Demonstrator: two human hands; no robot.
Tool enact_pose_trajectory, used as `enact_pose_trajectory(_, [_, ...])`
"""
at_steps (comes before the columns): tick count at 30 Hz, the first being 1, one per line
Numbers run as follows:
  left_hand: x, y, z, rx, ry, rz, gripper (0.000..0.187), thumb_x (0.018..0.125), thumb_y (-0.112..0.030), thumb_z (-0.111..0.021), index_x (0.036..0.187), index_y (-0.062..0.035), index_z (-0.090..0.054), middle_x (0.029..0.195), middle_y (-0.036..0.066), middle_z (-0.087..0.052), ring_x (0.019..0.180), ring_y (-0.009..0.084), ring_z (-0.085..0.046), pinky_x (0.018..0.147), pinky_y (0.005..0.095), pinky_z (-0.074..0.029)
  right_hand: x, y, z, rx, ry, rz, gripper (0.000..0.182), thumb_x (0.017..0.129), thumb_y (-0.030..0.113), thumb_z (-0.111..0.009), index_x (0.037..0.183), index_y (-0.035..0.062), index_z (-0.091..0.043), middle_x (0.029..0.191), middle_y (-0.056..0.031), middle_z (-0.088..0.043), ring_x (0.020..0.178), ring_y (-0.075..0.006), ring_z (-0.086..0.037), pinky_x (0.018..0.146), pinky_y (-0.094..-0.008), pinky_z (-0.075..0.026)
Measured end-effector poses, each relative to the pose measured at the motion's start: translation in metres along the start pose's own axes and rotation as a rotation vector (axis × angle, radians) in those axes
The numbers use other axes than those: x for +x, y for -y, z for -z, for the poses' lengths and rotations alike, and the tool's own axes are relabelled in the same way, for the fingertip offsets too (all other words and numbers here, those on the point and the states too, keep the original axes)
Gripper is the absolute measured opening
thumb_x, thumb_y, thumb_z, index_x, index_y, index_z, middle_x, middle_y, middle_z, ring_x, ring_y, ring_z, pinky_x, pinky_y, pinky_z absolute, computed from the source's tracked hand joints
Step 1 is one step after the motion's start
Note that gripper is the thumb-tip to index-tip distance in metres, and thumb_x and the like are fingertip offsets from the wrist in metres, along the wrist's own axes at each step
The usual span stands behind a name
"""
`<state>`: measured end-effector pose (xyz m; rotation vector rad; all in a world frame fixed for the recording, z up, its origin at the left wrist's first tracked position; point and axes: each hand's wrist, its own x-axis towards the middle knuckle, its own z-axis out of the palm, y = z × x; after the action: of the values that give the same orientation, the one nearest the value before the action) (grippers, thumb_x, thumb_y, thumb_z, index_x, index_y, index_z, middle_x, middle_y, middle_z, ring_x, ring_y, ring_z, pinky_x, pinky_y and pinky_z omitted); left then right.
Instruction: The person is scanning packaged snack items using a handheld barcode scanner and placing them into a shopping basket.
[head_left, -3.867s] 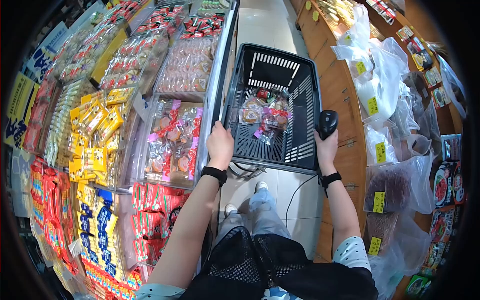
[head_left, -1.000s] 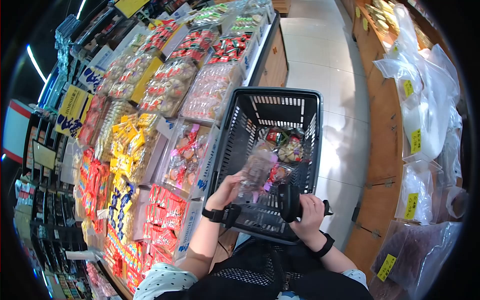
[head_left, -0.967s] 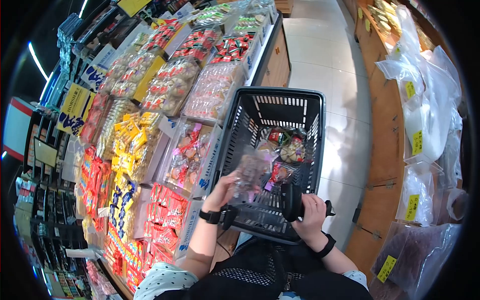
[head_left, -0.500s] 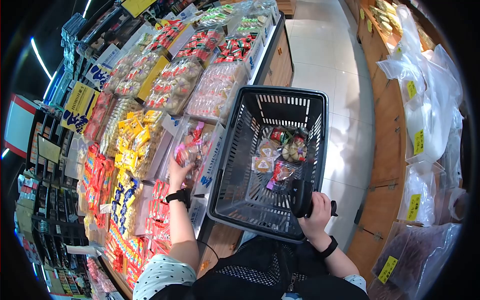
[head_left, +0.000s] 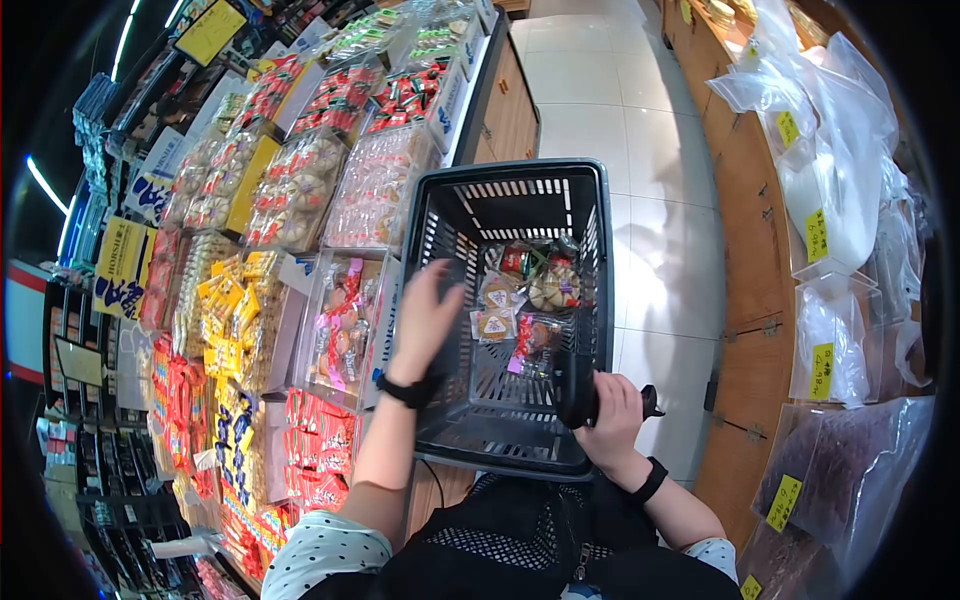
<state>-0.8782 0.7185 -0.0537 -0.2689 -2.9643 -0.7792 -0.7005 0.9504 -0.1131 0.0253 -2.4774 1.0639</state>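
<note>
My left hand [head_left: 428, 315] is over the left rim of the black shopping basket [head_left: 510, 168], fingers apart and slightly blurred, with nothing visible in them. My right hand [head_left: 612, 425] is closed around the basket's black handle [head_left: 574, 390] at the near right side. Inside the basket lie several small wrapped items: a clear pack of round pastries [head_left: 554, 287], a red packet [head_left: 516, 261], pale packets [head_left: 494, 324] and a pink-edged packet [head_left: 533, 340]. Left of the basket, a clear bin holds pink-and-red wrapped snacks [head_left: 345, 325].
Bins of packaged snacks [head_left: 300, 185] fill the sloping display on the left. A tiled aisle [head_left: 655, 200] runs beyond and right of the basket. Wooden cabinets [head_left: 745, 260] with clear plastic bags [head_left: 835, 190] and yellow labels line the right side.
My left hand has left the bin of pink-wrapped snacks and moved right to the basket's rim. The view has shifted, so the basket and shelves appear further left. My right hand still holds the handle.
</note>
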Motion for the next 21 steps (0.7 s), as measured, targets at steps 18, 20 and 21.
enact_pose_trajectory(18, [-0.071, 0.019, -0.22, 0.793, 0.53, 0.172, 0.079, 0.063, -0.052, -0.07, 0.126, -0.0113, -0.043, 0.112, 0.012, -0.048, 0.092, 0.0243, -0.052, 0.074, 0.044, -0.045, 0.005, 0.009, 0.004, -0.122, 0.218, 0.252, 0.048, 0.071, 0.01, -0.054, 0.117, -0.0037, -0.051, 0.109, -0.0118, -0.055, 0.103, -0.0252, -0.052, 0.087, -0.0344, -0.043])
enact_pose_trajectory(20, [-0.043, 0.073, -0.216, 0.071, 0.732, 0.328, 0.057, 0.069, -0.046, -0.064, 0.113, -0.0112, -0.05, 0.102, 0.01, -0.05, 0.09, 0.0228, -0.052, 0.074, 0.042, -0.044, 0.006, 0.01, 0.006, -0.116, 0.214, 0.252, 0.05, 0.069, 0.01, -0.056, 0.117, -0.0037, -0.051, 0.108, -0.0117, -0.055, 0.103, -0.0252, -0.052, 0.087, -0.0344, -0.043])
enact_pose_trajectory(21, [-0.032, 0.093, -0.214, -0.672, 0.866, 0.453, 0.038, 0.075, -0.041, -0.058, 0.1, -0.0112, -0.057, 0.092, 0.007, -0.053, 0.087, 0.0214, -0.052, 0.073, 0.0399, -0.044, 0.007, 0.01, 0.005, -0.108, 0.209, 0.252, 0.051, 0.068, 0.011, -0.058, 0.117, -0.0036, -0.051, 0.108, -0.0116, -0.055, 0.103, -0.0253, -0.052, 0.086, -0.0344, -0.043])
